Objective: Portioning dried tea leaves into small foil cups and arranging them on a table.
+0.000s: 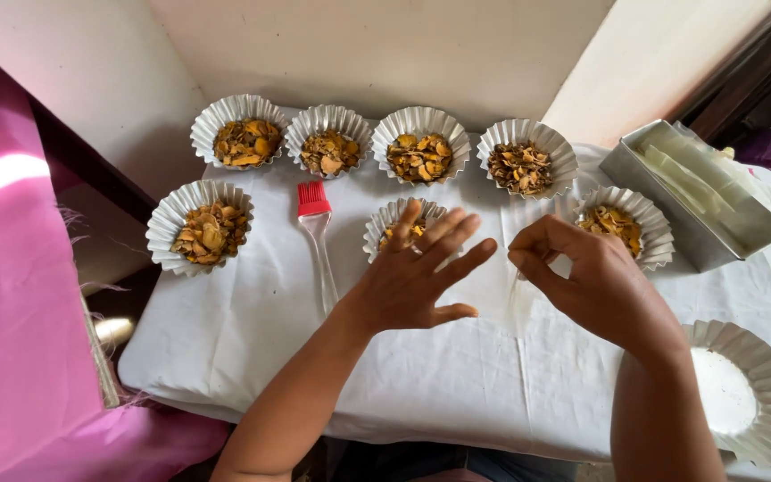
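Note:
My left hand (421, 272) hovers with fingers spread over a fluted foil cup (385, 223) of orange-brown flakes near the middle of the white cloth (269, 330). My right hand (591, 281) is beside it, fingers curled with thumb and fingertips pinched together; I cannot tell whether anything is between them. A brush with a red head and clear handle (317, 236) lies left of my left hand. Several more filled foil cups stand around: a far row of cups (421, 152), one cup at the left (200, 225) and one at the right (622, 223).
A metal tray (671, 196) holding pale strips sits at the far right. A stack of empty fluted foil cups (747, 393) rests at the right front. A pink cloth (11, 295) covers the surface to the left. The wall (385, 45) stands behind the cups.

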